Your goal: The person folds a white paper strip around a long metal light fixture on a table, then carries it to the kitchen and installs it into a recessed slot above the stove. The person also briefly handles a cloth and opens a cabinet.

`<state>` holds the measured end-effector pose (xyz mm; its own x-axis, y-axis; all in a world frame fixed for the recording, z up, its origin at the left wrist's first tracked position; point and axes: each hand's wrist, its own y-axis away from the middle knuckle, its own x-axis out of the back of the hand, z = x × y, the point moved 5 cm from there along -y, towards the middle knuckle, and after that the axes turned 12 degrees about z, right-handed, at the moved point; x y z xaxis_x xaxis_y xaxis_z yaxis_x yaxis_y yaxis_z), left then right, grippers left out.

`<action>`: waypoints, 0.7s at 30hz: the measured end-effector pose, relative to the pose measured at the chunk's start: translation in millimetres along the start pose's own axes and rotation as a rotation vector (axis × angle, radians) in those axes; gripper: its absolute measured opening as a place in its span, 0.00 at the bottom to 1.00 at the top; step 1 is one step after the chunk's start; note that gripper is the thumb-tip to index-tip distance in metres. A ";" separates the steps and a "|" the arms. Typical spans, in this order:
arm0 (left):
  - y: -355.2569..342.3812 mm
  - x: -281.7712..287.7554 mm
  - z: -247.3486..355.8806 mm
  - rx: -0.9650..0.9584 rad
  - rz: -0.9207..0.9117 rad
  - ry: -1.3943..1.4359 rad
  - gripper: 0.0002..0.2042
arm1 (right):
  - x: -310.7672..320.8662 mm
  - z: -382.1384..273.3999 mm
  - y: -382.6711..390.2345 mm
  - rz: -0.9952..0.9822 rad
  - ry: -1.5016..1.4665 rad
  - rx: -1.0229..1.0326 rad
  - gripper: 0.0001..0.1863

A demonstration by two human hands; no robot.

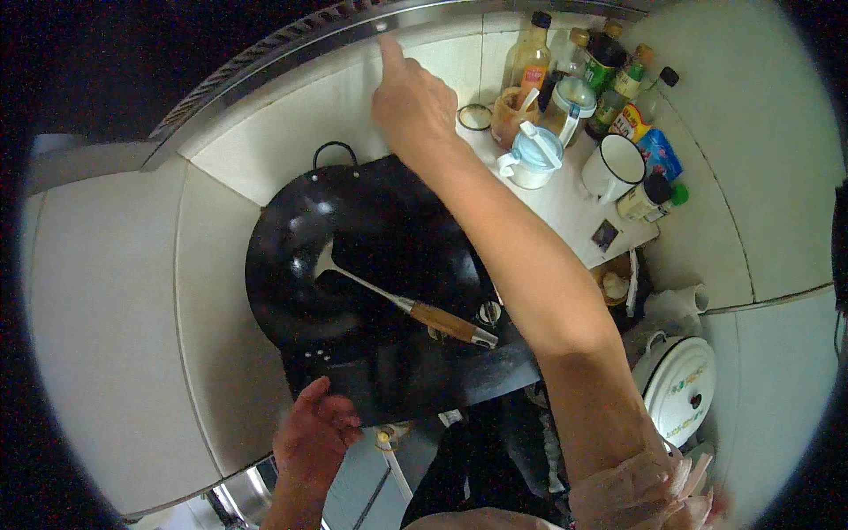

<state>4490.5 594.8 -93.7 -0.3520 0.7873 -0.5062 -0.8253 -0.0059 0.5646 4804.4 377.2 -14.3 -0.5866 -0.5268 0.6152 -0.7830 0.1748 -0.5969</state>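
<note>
The right hand is pointing upward with its index finger straight and the other fingers folding in toward the palm (the palm is facing out of sight, so I cannot tell whether anything is inside it). The metal hood edge is lying directly beyond that fingertip, its long axis curving across the top of the view, roughly crosswise to the finger. A small pale spot on this edge is sitting just past the fingertip; whether the two are touching, I cannot tell. The right hand is by far the nearer one, while the left hand is hanging well apart, near the front left corner of the black stove, its fingers bending loosely with nothing visible between them.

Between the hands, the black wok is resting on the stove. A spatula is leaning across it, its wooden handle slanting toward the lower right. To the right of the forearm, bottles, jars and a white mug are crowding the white table.
</note>
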 end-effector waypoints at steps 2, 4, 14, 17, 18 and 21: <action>2.2 -2.6 -0.4 0.001 -0.015 -0.004 0.32 | -2.2 -5.9 28.7 -0.098 -0.058 0.035 0.25; 1.1 -8.8 1.8 0.008 -0.045 -0.010 0.32 | -3.8 2.6 47.2 -0.255 -0.134 -0.039 0.22; -73.1 -87.1 84.7 -0.309 -0.124 -0.072 0.30 | 13.9 92.2 -8.1 0.084 -1.732 -0.917 0.25; -149.2 -105.9 143.1 -0.444 -0.131 0.077 0.26 | 38.7 121.6 -31.2 0.259 -1.725 -1.018 0.27; -176.0 -103.3 166.0 -0.411 -0.202 0.200 0.21 | 42.5 132.9 -42.0 0.207 -1.789 -0.959 0.28; -221.8 -95.9 224.8 -0.481 -0.243 0.332 0.09 | 55.6 141.7 -62.2 0.292 -1.819 -0.921 0.28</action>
<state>4806.5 659.2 -23.9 -0.1843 0.5684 -0.8019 -0.9779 -0.1880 0.0915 4849.8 219.2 -16.0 -0.3076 -0.3552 -0.8827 -0.9165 0.3600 0.1745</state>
